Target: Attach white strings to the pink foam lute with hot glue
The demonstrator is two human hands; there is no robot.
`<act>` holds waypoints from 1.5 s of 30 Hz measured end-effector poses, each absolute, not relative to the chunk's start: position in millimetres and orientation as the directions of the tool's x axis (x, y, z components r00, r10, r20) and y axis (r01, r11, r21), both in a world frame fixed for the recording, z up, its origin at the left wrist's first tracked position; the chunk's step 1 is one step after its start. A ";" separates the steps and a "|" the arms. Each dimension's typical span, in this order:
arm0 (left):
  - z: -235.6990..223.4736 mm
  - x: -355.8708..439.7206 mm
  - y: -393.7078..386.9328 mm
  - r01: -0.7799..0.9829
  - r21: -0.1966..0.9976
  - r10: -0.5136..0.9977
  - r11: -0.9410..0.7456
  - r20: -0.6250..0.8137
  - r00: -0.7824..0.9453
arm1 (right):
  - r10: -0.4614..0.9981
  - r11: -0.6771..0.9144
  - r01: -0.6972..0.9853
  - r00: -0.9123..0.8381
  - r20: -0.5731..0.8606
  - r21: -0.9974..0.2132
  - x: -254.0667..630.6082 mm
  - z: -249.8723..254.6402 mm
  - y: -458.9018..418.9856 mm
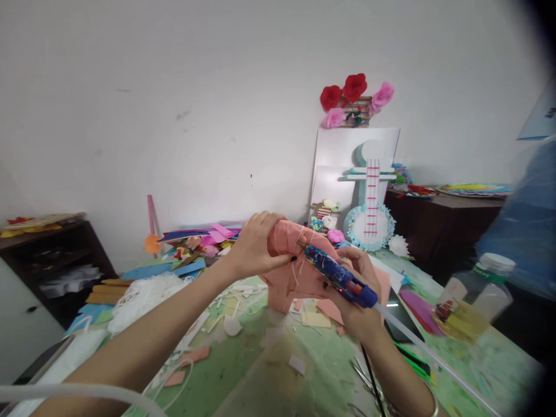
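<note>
My left hand (pixel 255 246) is closed around the top of a pink paper piece (pixel 290 272), holding it up above the table. My right hand (pixel 354 295) grips a blue hot glue gun (pixel 337 277). The gun's nozzle points left and touches the pink piece near my left fingertips. A white glue stick (pixel 417 341) sticks out of the gun's back toward the lower right. Thin glue threads hang over the pink piece.
The green table (pixel 243 370) is littered with paper scraps, coloured sheets (pixel 195 237), a white netting heap (pixel 143 295), scissors (pixel 365 376) and a plastic jar (pixel 478 295). Paper flowers (pixel 354 95) and a guitar craft (pixel 370 214) lean on the wall. Dark shelves stand left and right.
</note>
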State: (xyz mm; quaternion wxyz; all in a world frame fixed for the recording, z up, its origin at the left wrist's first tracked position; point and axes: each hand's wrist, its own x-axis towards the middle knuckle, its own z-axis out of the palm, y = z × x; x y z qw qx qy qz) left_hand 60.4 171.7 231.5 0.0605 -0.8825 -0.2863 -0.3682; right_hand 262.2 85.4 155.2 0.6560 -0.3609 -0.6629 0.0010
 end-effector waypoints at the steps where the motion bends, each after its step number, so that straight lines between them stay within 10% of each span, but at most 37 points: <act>1: 231.4 60.4 171.5 0.551 0.107 0.463 -0.828 0.685 0.562 | 0.477 0.741 0.478 0.119 0.871 -0.471 262.4 155.2 85.4; 45: 232.1 60.1 168.6 0.576 0.099 0.482 -0.811 0.671 0.564 | 0.555 0.715 0.415 0.153 0.818 -0.563 263.5 151.2 85.6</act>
